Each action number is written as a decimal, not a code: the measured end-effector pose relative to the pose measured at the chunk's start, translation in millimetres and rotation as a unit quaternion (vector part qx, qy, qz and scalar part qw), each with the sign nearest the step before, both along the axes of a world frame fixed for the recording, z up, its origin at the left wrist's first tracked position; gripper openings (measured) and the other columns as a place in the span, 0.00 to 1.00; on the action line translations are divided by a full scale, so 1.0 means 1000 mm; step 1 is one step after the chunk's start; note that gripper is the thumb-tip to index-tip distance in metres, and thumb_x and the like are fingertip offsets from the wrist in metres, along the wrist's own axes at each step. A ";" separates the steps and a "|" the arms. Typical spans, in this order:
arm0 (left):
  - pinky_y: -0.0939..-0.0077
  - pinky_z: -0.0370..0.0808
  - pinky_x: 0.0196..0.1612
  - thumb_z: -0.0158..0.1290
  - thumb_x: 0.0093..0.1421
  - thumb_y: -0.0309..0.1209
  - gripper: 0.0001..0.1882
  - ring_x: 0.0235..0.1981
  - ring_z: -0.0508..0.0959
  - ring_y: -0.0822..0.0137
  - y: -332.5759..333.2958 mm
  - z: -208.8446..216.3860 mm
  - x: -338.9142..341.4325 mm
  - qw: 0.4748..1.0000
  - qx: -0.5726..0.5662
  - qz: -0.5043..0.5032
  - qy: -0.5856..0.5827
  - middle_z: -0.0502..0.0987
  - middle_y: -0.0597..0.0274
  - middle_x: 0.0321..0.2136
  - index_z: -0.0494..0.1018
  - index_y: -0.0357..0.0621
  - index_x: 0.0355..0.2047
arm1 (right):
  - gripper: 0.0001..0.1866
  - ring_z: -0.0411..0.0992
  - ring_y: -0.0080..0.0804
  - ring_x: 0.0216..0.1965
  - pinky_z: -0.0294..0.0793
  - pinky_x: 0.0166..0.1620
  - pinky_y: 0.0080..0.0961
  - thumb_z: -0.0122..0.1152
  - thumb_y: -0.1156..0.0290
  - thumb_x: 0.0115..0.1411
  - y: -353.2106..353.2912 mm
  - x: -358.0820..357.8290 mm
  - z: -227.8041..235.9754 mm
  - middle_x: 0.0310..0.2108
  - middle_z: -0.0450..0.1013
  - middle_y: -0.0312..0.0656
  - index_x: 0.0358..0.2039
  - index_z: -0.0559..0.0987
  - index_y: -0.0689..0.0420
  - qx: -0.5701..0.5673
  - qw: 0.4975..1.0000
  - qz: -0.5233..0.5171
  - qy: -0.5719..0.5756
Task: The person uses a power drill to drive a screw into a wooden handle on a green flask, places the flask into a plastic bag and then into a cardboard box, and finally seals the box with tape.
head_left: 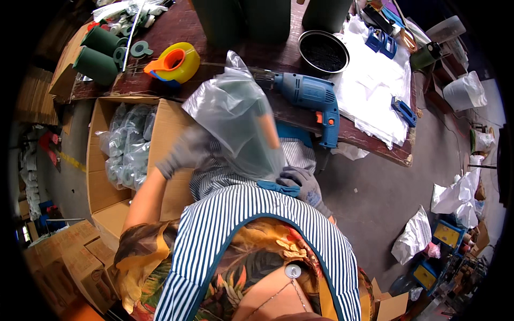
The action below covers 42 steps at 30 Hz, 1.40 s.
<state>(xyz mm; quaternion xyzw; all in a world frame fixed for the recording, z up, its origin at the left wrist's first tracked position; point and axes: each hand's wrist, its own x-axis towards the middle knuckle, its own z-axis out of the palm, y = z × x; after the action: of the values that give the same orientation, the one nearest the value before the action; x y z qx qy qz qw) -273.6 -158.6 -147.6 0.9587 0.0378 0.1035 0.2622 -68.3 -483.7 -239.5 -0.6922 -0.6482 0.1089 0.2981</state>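
A clear plastic bag [227, 109] stands tilted over my lap, with a dark green object inside and an orange strip showing through. My left hand [190, 147], in a grey glove, is smeared by motion at the bag's left side; its fingers cannot be made out. At the bag's lower right corner my gloved right hand [304, 184] has its fingers bent and closed on the plastic. Just beyond the bag, a blue power drill [308, 91] lies at the table edge. An open carton [96, 182] to the left holds several bagged green pieces [128, 142].
On the dark red table [160, 32] are a yellow and orange tape roll [186, 63], a black-filled round tin [324, 52], white sheets [369, 88], green cylinders [96, 65] and tall dark green containers [267, 21]. More cartons [75, 262] stand at lower left.
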 end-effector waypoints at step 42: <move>0.50 0.66 0.62 0.64 0.50 0.46 0.36 0.59 0.73 0.53 0.057 -0.096 -0.385 0.775 0.110 0.288 0.552 0.75 0.54 0.56 0.70 0.50 0.59 | 0.23 0.70 0.50 0.60 0.68 0.62 0.39 0.64 0.75 0.59 0.058 -0.002 0.078 0.58 0.71 0.53 0.56 0.76 0.60 -0.045 0.995 -0.077 0.042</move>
<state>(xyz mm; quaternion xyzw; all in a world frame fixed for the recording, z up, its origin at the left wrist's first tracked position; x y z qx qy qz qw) -658.9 -101.4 -243.3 0.8182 0.4385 -0.3688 0.0470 -70.4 -426.2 -161.5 -0.7478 -0.5739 0.1440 0.3012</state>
